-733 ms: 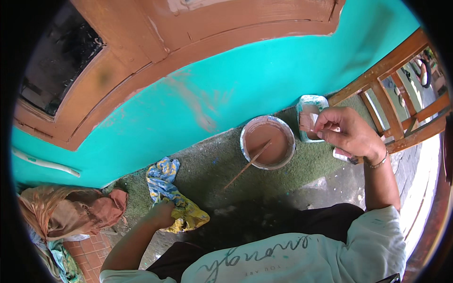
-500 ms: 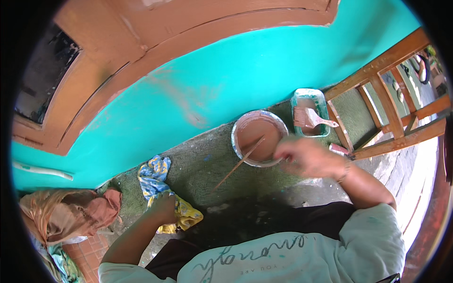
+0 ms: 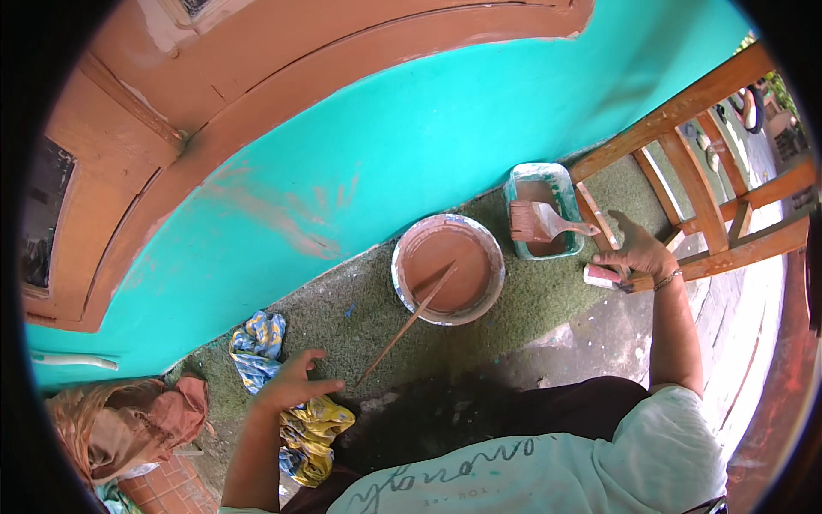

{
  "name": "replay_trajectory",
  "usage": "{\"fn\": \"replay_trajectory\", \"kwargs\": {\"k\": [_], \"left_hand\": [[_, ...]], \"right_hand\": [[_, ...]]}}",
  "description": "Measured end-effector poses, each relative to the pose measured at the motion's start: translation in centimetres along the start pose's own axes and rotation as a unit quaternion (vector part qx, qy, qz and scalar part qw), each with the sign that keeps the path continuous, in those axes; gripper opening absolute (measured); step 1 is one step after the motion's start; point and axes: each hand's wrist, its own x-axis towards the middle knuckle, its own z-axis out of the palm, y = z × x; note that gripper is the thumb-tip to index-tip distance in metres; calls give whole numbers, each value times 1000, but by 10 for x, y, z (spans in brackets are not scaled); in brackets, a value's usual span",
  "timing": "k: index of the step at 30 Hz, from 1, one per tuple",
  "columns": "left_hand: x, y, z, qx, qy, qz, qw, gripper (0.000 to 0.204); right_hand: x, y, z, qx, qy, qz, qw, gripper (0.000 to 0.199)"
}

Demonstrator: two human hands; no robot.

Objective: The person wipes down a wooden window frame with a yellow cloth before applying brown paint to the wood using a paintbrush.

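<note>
My left hand (image 3: 295, 383) is open with thumb and fingers apart, above a blue and yellow patterned cloth (image 3: 318, 421) on the ground. Out to the right, my right hand (image 3: 638, 250) is also open, its fingers spread next to the wooden frame and just beyond the handle tip of a wide paintbrush (image 3: 539, 223). The brush lies across a green-and-white rectangular tub (image 3: 522, 176) with brown paint in it. Left of that stands a round bucket (image 3: 402, 287) of brown paint (image 3: 428, 257). A thin stick (image 3: 402, 336) leans out of it toward me.
A small pink-and-white can (image 3: 601, 276) lies below my right hand, by the wooden ladder-like frame (image 3: 685, 171). Ahead rises a turquoise wall (image 3: 411, 146) with brown smears, under brown woodwork (image 3: 282, 68). A brown cloth bundle (image 3: 137, 424) and a white pipe (image 3: 75, 360) are at left.
My right hand has moved right, from beside the bucket's rim to the wooden frame. My left hand has lifted off the cloth and its fingers have spread. The view has shifted slightly.
</note>
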Motion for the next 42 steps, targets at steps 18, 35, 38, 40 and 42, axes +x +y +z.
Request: {"fn": "replay_trajectory", "kwargs": {"k": [18,35,38,40,42], "left_hand": [[-4,-141,57,127,376,-195,897,82],[-4,-127,101,163,185,-258,934,136],[-5,-127,101,174,186,-254,933,136],[-2,-128,103,173,200,-237,935,136],[-5,-128,103,176,198,-246,932,136]], "right_hand": [[42,28,56,280,-77,129,948,66],[48,-20,-31,733,16,20,680,37],[48,-34,-21,731,-31,61,679,41],[49,-43,-19,708,4,41,705,42],[49,-56,-22,683,36,17,729,38]]}}
